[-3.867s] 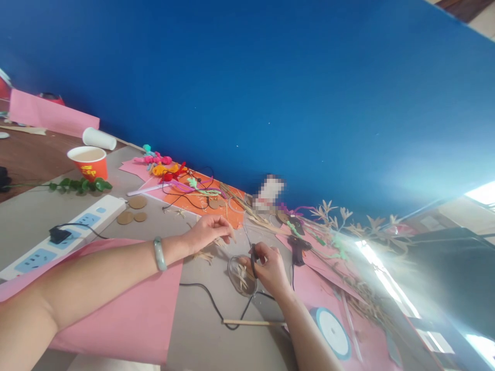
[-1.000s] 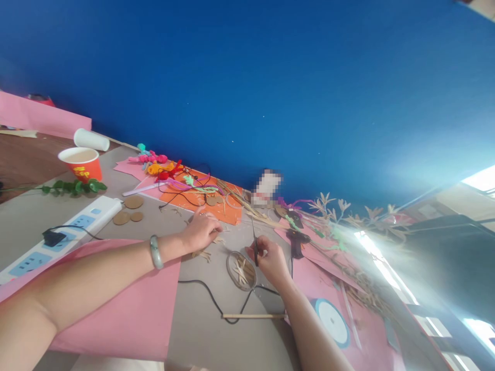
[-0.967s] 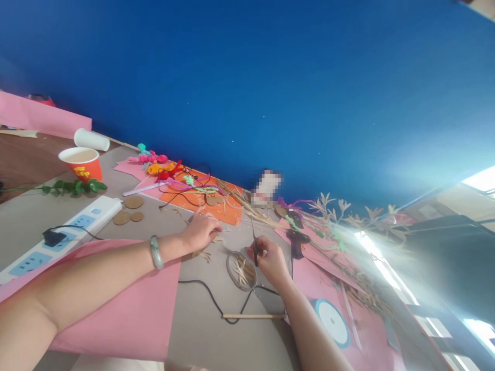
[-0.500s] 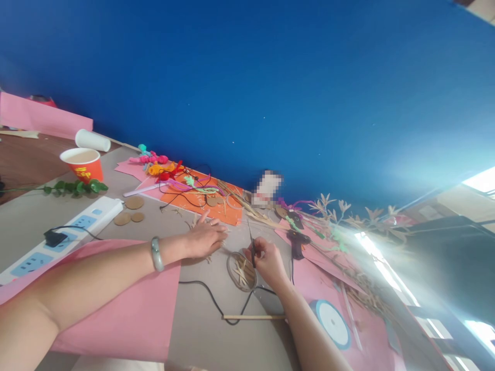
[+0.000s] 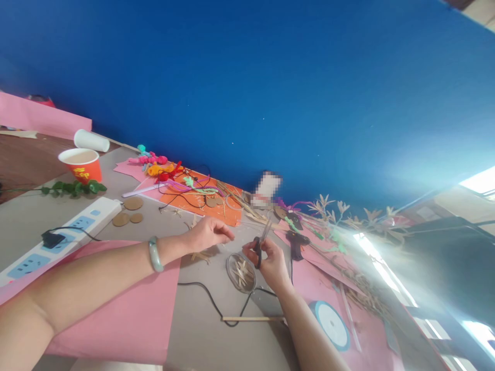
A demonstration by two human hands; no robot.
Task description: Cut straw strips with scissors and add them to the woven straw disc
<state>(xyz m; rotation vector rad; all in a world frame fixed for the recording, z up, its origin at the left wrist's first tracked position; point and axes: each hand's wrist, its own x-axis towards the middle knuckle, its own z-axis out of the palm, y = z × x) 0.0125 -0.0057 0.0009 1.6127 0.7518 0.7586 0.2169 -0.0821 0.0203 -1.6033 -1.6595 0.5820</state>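
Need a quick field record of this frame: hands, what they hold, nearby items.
left hand: fingers curled just above grey table; grip unclear
right hand: holds scissors, blades pointing up and away
beside right hand: clear dish with straw slivers
nearby: pink paper, black cable, wooden stick, power strip

One head-worn view, tilted sideways, looks forward and down, close over the table (image 5: 201, 330) toward a blue wall (image 5: 270, 77)

left hand (image 5: 209, 235) lifted, fingers pinched; scissors (image 5: 261, 242) tilted rightward
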